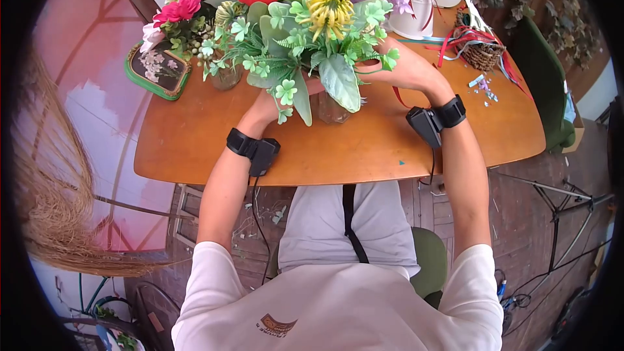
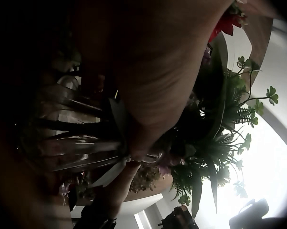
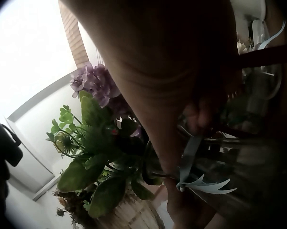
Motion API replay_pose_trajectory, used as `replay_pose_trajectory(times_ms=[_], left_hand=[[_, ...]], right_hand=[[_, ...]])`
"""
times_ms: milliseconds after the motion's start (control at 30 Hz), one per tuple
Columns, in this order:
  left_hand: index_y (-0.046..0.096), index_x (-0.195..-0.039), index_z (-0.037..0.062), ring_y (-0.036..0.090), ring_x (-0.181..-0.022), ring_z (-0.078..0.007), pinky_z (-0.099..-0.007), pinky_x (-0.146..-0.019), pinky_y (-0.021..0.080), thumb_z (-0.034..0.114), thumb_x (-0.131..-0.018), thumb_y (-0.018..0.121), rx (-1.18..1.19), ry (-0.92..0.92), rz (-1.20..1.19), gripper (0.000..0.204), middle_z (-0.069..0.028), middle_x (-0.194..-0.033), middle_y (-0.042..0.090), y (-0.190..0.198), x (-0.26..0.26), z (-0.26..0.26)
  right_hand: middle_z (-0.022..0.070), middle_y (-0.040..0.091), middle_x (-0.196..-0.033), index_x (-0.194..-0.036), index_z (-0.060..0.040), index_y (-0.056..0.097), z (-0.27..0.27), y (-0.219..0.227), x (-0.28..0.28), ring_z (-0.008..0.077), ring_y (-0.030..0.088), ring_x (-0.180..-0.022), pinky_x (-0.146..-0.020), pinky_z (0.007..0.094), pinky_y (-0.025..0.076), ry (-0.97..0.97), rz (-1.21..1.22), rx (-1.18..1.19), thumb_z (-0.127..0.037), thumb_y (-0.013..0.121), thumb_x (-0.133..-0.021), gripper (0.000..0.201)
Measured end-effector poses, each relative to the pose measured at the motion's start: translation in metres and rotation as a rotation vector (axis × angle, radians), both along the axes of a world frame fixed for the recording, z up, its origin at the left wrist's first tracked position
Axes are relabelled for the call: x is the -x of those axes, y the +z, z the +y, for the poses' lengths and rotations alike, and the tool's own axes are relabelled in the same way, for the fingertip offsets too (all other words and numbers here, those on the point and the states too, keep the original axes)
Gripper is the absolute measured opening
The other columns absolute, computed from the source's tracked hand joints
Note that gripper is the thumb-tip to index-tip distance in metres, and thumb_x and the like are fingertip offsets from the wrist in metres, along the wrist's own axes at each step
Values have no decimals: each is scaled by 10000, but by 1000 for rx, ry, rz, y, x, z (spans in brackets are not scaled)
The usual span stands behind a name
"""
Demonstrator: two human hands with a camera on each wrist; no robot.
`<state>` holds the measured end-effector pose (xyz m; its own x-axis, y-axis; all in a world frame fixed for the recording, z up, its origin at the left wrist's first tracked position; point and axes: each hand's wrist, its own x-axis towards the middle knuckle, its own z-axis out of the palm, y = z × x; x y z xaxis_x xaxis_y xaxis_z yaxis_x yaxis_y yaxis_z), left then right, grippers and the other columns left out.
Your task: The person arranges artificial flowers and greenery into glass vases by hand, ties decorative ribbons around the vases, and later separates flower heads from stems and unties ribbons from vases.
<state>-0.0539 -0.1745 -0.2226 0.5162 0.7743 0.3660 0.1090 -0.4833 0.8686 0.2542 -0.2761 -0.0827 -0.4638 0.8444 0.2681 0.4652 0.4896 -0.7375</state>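
Note:
A clear glass vase [image 1: 333,112] holds a large bouquet [image 1: 305,45] of green leaves, a yellow bloom, a red rose and purple flowers. My left hand [image 1: 268,103] and right hand [image 1: 398,73] reach round it from both sides, mostly hidden by foliage in the head view. A pale ribbon [image 3: 186,164] is tied about the vase's neck. In the left wrist view, my left hand lies close over this neck, its fingers largely in shadow. Curled right fingers [image 3: 201,114] show beside the ribbon in the right wrist view, with a dark red ribbon [image 3: 267,55] running from that hand.
Behind left stand a framed flower picture [image 1: 156,71] and another flower vase [image 1: 226,77]. A white pot [image 1: 413,16] with a red bow stands behind right, near a wicker basket [image 1: 481,52] of ribbons. Ribbon scraps [image 1: 484,88] lie on the wooden table [image 1: 312,162].

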Motion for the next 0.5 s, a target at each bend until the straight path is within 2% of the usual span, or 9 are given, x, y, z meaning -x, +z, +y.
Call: replay_pose_trajectory(times_ms=[67,133,167,267,300,333,400,433,500], left_hand=[[610,-1166,24,575,-958,-149,-335,-837,511,102,-881,673,-43,13,-35,302,-29,-1063,645,-10,0,12],[619,-1153,31,593,-974,-165,-350,-860,506,105,-879,673,54,-2,-92,289,-56,-1067,660,-11,0,16],[620,-1153,31,594,-974,-166,-351,-858,507,107,-879,673,11,12,-62,289,-58,-1067,660,-11,0,17],[621,-1151,32,597,-976,-167,-353,-853,509,112,-878,674,-112,51,32,290,-65,-1068,662,-9,1,18],[622,-1151,32,598,-977,-168,-354,-851,510,114,-878,674,-155,63,64,290,-67,-1068,663,-8,1,18],[622,-1150,32,599,-977,-168,-355,-850,511,115,-878,674,-204,76,95,290,-69,-1068,663,-7,1,18],[623,-1149,33,602,-979,-169,-356,-846,513,119,-877,675,-316,111,154,290,-74,-1069,664,-4,1,17],[624,-1149,33,603,-979,-170,-357,-844,514,120,-877,675,-375,134,182,290,-76,-1069,665,-2,1,16],[625,-1148,33,605,-981,-171,-358,-841,515,124,-876,676,-494,188,239,291,-80,-1070,666,2,1,13]], right_hand=[[108,668,-1192,-1309,-10,561,5,-2,-3,178,617,-1050,-965,339,487,-12,-38,30,-175,747,-853,520],[107,674,-1176,-1336,-12,558,9,-3,-6,171,608,-1057,-976,346,476,-69,-46,19,-247,745,-871,553],[106,676,-1156,-1363,-23,549,10,-4,-8,174,606,-1075,-978,342,469,-86,-67,9,-337,736,-895,594],[97,669,-1155,-1374,-38,539,7,4,-17,165,615,-1112,-952,326,487,-46,-102,117,-388,730,-905,616],[82,668,-1119,-1377,-57,542,13,-1,-21,146,626,-1002,-884,329,504,-68,-131,124,-357,684,-955,537],[82,668,-1119,-1377,-57,542,17,-12,-21,146,626,-1002,-884,329,504,-73,-130,129,-357,684,-955,537],[81,698,-894,-1143,-13,619,28,-31,-19,166,650,-919,-878,334,477,-133,151,-24,-256,453,-1025,317],[107,723,-933,-1172,-6,643,25,-28,-14,219,670,-901,-859,360,493,-171,153,-54,-178,457,-1012,300],[127,731,-955,-1174,-3,659,25,-26,-11,251,679,-900,-852,376,501,-212,60,-152,-151,486,-991,293]])
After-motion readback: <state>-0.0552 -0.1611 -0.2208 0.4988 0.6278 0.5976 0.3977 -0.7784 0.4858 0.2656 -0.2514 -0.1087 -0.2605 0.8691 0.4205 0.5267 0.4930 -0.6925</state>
